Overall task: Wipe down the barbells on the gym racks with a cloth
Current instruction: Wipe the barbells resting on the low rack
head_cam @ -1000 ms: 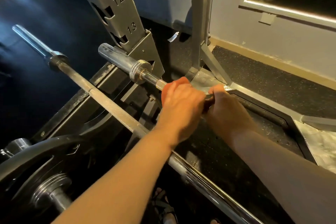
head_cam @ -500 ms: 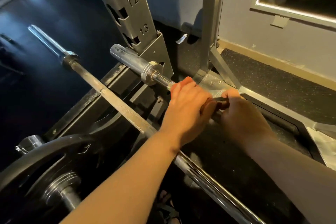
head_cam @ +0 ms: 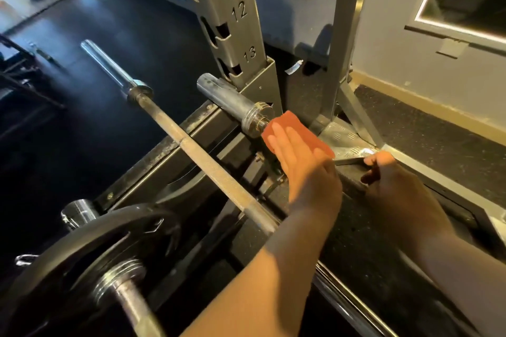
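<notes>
Pressing flat on the orange cloth (head_cam: pixel 286 124), the left hand (head_cam: pixel 301 164) keeps its fingers straight and close together (head view). The cloth is draped over the shaft of the far barbell (head_cam: pixel 232 102), under palm and fingertips, touching the sleeve collar just ahead of them. The right hand (head_cam: pixel 397 189), just beside the left, curls its fingers round the same shaft. A second barbell (head_cam: pixel 208 164) passes under the left forearm. The numbered rack upright (head_cam: pixel 232 22) stands beyond the fingertips.

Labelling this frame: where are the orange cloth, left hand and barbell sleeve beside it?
orange cloth (head_cam: pixel 293 119), head view, bare upper face
left hand (head_cam: pixel 306 169), head view, back
barbell sleeve (head_cam: pixel 230 100), head view, mid-cylinder
</notes>
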Available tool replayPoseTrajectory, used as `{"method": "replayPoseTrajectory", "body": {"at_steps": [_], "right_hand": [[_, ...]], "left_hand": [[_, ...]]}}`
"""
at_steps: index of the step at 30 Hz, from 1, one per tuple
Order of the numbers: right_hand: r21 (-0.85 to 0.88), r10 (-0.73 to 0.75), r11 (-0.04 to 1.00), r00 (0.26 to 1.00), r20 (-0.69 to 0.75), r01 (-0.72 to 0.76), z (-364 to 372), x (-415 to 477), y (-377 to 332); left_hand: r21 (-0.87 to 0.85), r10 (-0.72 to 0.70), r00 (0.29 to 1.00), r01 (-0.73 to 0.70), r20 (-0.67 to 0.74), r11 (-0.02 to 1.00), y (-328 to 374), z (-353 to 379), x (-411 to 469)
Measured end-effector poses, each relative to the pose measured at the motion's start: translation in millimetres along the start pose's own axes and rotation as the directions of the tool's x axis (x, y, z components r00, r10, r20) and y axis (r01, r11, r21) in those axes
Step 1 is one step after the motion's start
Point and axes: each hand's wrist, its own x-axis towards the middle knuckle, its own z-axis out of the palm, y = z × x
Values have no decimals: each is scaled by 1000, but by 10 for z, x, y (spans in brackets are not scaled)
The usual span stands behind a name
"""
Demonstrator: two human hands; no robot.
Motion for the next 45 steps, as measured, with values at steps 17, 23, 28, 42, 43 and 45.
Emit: {"method": "replayPoseTrajectory", "body": {"at_steps": [17,23,28,42,43,45], "right_hand": [[11,13,1000,999,45,-13,8,20,36],[-11,11,1000,1000,19,-11,8,11,17],[-48,32,998,999,28,-30,5,26,-3],[-42,0,999,1000,5,1,21,5,31],[-53,-25,998,1000,1,25,26,0,55],[-31,-56,998,998,12,56,34,13,107]], "left_hand": [[-143,-20,996,32,82,989,-21,-437,-214],[-75,107,974,-124,-197,989,-150,-595,343],[328,243,963,-268,116,906,-45,-149,-47],[167,235,951,-269,201,948,-40,-307,-116],[134,266,923,-311,277,941,-36,-325,-213],[28,274,893,-303,358,953,-101,-446,-206]]}}
